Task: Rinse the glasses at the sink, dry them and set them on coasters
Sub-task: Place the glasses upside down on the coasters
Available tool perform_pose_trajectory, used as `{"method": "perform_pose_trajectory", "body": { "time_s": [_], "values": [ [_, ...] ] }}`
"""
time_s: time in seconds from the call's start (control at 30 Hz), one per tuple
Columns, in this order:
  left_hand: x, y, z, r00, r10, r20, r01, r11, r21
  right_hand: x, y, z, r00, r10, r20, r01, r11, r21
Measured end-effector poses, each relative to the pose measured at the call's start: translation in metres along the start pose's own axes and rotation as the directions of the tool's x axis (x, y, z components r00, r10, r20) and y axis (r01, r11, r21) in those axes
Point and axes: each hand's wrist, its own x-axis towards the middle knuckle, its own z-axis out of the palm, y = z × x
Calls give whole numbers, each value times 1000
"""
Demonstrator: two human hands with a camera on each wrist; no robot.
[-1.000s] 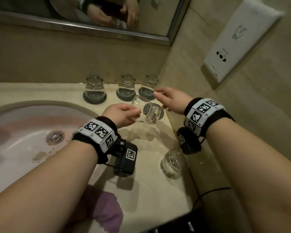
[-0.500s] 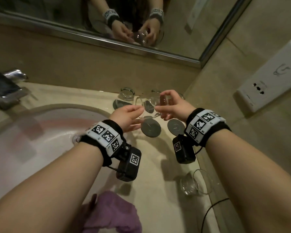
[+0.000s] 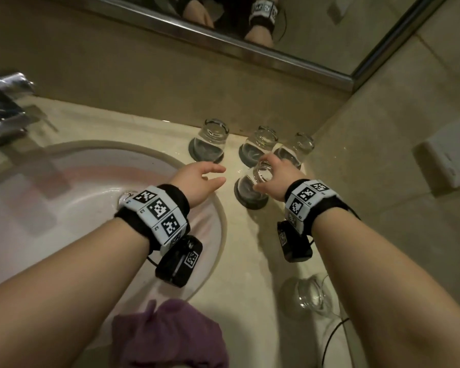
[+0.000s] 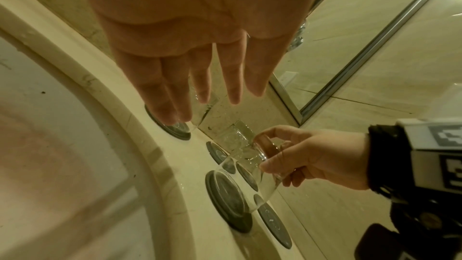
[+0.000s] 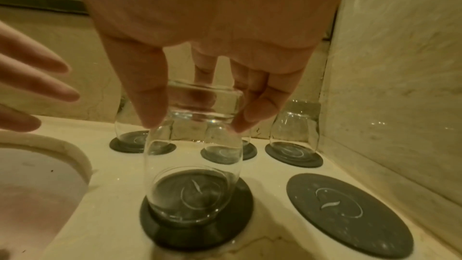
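My right hand (image 3: 263,177) pinches the thick base of a clear glass (image 3: 259,179), which is turned mouth down and slightly tilted. Its rim meets a dark round coaster (image 3: 251,201) near the sink edge. The right wrist view shows thumb and fingers (image 5: 260,106) around that glass (image 5: 195,165) on its coaster (image 5: 197,228). Just left of it my left hand (image 3: 215,174) hovers open, its straight fingers (image 4: 200,86) holding nothing. Three more glasses (image 3: 213,135) (image 3: 262,143) (image 3: 296,148) stand inverted on coasters along the back wall.
One bare coaster (image 5: 348,216) lies right of the held glass, by the side wall. Another glass (image 3: 311,293) lies on the counter by my right forearm. A purple cloth (image 3: 170,335) sits at the front edge. The sink basin (image 3: 64,208) and tap (image 3: 3,107) are to the left.
Both hands held the glass up in the air before. My left hand has let go and opened, and my right hand has brought the glass down mouth first onto the front coaster.
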Motion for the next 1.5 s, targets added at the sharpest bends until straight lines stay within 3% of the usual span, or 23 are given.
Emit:
{"method": "perform_pose_trajectory", "body": {
  "time_s": [0.57, 0.7, 0.83, 1.07, 1.2, 1.3, 1.4, 1.5],
  "values": [
    [2, -4, 6, 999, -33, -4, 33, 999, 19, 7, 4, 6, 999, 12, 35, -9, 998, -58],
    [1, 0, 12, 998, 21, 64, -25, 997, 69, 1, 7, 2, 999, -11, 34, 12, 999, -33],
    [-4, 12, 28, 980, 97, 173, -129, 975, 181, -13, 17, -14, 999, 6, -49, -3, 999, 50],
    [-33, 42, 79, 881, 258, 396, -395, 862, 318, -62, 45, -45, 980, 65, -187, -55, 997, 55],
    [-49, 48, 116, 744, 335, 579, -604, 707, 367, -93, 66, -43, 976, 102, -190, -92, 994, 61],
    [-60, 51, 146, 660, 293, 692, -698, 580, 420, -112, 81, -38, 976, 137, -170, -128, 990, 67],
    [-67, 48, 171, 652, 230, 723, -702, 542, 462, -125, 95, -37, 976, 158, -152, -151, 987, 59],
    [-69, 45, 184, 700, 212, 682, -667, 534, 519, -134, 105, -37, 976, 163, -144, -155, 986, 68]
  ]
}}
